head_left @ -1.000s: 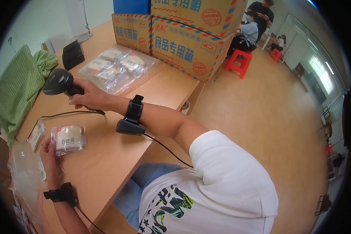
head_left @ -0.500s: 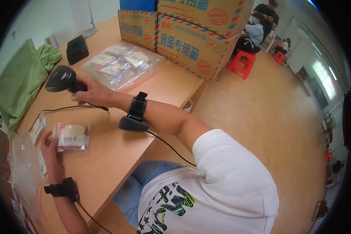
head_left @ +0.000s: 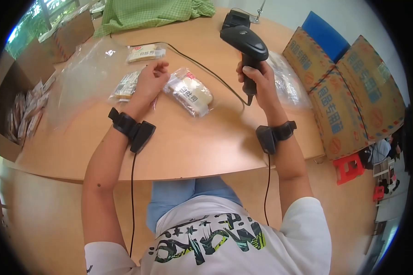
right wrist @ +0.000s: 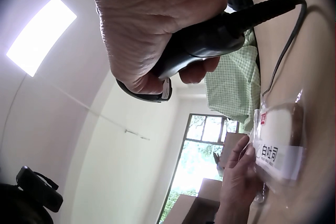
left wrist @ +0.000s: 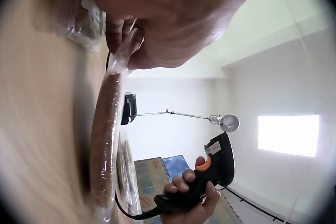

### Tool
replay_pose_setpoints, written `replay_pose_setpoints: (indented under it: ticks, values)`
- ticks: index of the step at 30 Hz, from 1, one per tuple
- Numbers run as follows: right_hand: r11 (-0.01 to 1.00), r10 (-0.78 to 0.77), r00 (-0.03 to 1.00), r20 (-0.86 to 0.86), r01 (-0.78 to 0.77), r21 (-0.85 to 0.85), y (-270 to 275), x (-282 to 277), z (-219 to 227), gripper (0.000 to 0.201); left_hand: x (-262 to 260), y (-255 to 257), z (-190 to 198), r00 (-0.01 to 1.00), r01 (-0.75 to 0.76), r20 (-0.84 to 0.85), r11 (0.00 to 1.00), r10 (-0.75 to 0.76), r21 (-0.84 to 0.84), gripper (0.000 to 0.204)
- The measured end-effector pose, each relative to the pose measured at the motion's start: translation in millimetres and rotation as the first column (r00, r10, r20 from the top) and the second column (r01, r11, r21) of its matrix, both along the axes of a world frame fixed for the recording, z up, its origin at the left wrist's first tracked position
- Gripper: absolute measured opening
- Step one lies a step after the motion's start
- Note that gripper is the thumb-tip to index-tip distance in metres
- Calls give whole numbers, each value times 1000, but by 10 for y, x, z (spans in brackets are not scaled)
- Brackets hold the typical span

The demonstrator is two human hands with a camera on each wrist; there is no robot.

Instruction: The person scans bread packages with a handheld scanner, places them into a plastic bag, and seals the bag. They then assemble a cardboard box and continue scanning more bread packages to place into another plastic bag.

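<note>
My right hand (head_left: 263, 85) grips a black barcode scanner (head_left: 244, 42) by its handle, holding it raised over the table. An orange trigger shows on the scanner (left wrist: 203, 165) in the left wrist view. With thumb and fingers, my left hand (head_left: 151, 83) pinches the wrapper edge of a clear-bagged pack of sliced white bread (head_left: 190, 93). A white label with dark characters faces up on that bread pack (right wrist: 278, 140). Two more bread packs lie close by, one beyond the left hand (head_left: 145, 53) and one beside its wrist (head_left: 125, 85), partly covered.
Flat plastic bags (head_left: 85, 75) lie at left, near an open carton (head_left: 2, 107) of packets. A green checked cloth (head_left: 153, 16) and black stand (head_left: 235, 19) are at the back. Bagged packs (head_left: 287, 82) and printed cartons (head_left: 348, 98) stand right. The scanner's cable (head_left: 202, 66) crosses the table.
The head view has swung left and levelled, so both arms now reach forward side by side. My right hand keeps the scanner; my left hand stays at the bread pack's edge.
</note>
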State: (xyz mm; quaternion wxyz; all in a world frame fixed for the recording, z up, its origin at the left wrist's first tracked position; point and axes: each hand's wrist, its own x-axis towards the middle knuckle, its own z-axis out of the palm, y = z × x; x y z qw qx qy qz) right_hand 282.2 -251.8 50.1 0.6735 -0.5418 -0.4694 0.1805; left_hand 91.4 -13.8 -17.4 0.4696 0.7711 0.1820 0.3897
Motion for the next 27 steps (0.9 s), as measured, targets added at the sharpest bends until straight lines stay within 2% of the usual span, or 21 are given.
replay_pose_setpoints:
  ticks: [1, 2, 4, 5, 6, 7, 10, 11, 13, 15, 17, 18, 19, 20, 22, 24, 26, 27]
  values:
    - [1000, -4, 1000, 4, 4, 11, 2, -4, 7, 23, -9, -77, 95, 996, -81, -34, 983, 88, 167, 33]
    - [1000, -7, 1000, 8, 7, 23, 6, -9, 18, 23, -33, -136, 215, 983, -179, 35, 906, 180, 384, 35]
    - [999, -35, 999, 24, 35, 29, 2, 7, 25, 22, -88, -263, 562, 965, -176, 234, 950, 115, 258, 34]
    - [999, -41, 999, 29, 40, 34, 1, 21, 11, 21, -182, -393, 783, 918, -88, 396, 975, 0, 203, 32]
    - [999, -30, 999, 28, 29, 44, 3, 13, 28, 19, -337, -509, 1013, 830, 10, 549, 987, -97, 160, 30]
    - [999, -36, 999, 33, 35, 33, -1, 18, 23, 20, -587, -560, 1183, 849, -25, 512, 959, -129, 282, 37]
    - [999, -29, 1000, 5, 29, 20, -8, -13, 44, 21, -891, -896, 1509, 646, 4, 705, 925, -292, 379, 43]
    - [1000, -27, 1000, -11, 27, 16, -13, -56, 70, 20, -951, -1015, 1523, 594, 10, 733, 913, -333, 407, 46]
    - [999, -36, 999, 33, 35, 16, 0, -25, 47, 20, -1074, -1187, 1463, 569, 32, 734, 902, -371, 431, 40]
    - [999, -54, 995, 84, 53, 4, -9, -5, 43, 19, -1481, -1327, 1243, 712, 79, 621, 916, -328, 393, 44]
    - [999, -49, 992, 114, 50, 0, -14, 81, 0, 25, -1757, -1542, 757, 807, 17, 515, 882, -290, 471, 27]
    - [1000, 12, 998, 55, -12, -8, -22, 74, 5, 31, -1889, -1692, 445, 869, 8, 425, 865, -254, 501, 19]
    - [1000, 23, 998, 59, -22, -18, -19, 86, 10, 35, -2020, -1863, 149, 934, 26, 298, 870, -196, 492, 13]
    - [997, 83, 996, 41, -83, 4, -11, 60, 31, 36, -2241, -2040, -89, 996, 92, -26, 880, -90, 466, 14]
    - [994, 108, 994, -22, -109, -18, 5, 154, 18, 35, -2527, -2338, -789, 947, 16, -317, 977, 54, 214, 32]
    - [993, 117, 993, -20, -118, -17, 12, 152, 19, 36, -2896, -2632, -1510, 793, -126, -554, 958, 253, 258, 54]
    - [993, 118, 993, 5, -118, -4, 8, 125, 23, 36, -3078, -2919, -1930, 776, -234, -596, 972, 208, 34, 62]
    - [993, 121, 992, 21, -121, -8, 5, 124, 20, 36, -3097, -2979, -1932, 769, -283, -613, 956, 181, -74, 67]
